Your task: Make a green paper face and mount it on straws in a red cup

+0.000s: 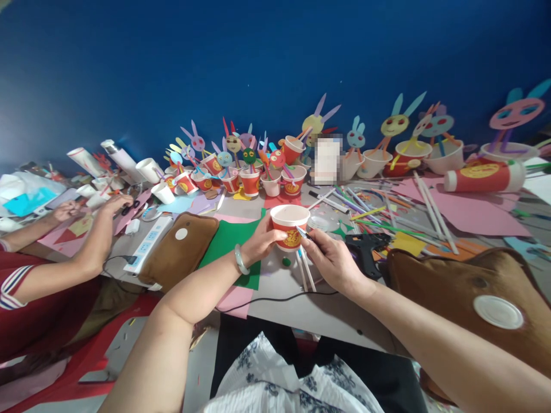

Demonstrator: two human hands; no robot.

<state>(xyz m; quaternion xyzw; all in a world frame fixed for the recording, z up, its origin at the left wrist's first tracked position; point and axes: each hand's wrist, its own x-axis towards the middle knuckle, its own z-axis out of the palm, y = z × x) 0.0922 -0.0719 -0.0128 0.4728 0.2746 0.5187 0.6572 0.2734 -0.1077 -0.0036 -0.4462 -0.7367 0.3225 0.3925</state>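
Observation:
A red and white paper cup [291, 215] with a yellow emblem stands upright in my left hand [263, 240], whose fingers wrap its left side. My right hand [333, 258] is closed on a slim pen-like tool, its tip at the cup's right front near the emblem. What kind of tool it is, I cannot tell. Under the cup lie white sticks [305, 272] and a small green piece [286, 261]. Beneath my left wrist is a green sheet [228, 246]. A black glue gun [368, 252] rests just right of my right hand.
Cups with paper rabbit figures [249, 172] line the back. Colored sticks [365, 206] and pink paper [473, 209] lie at right. Brown cushions [178, 249] flank me, near a power strip [148, 244]. A black cable [279, 299] crosses the front. Another person's hands [116, 205] work at left.

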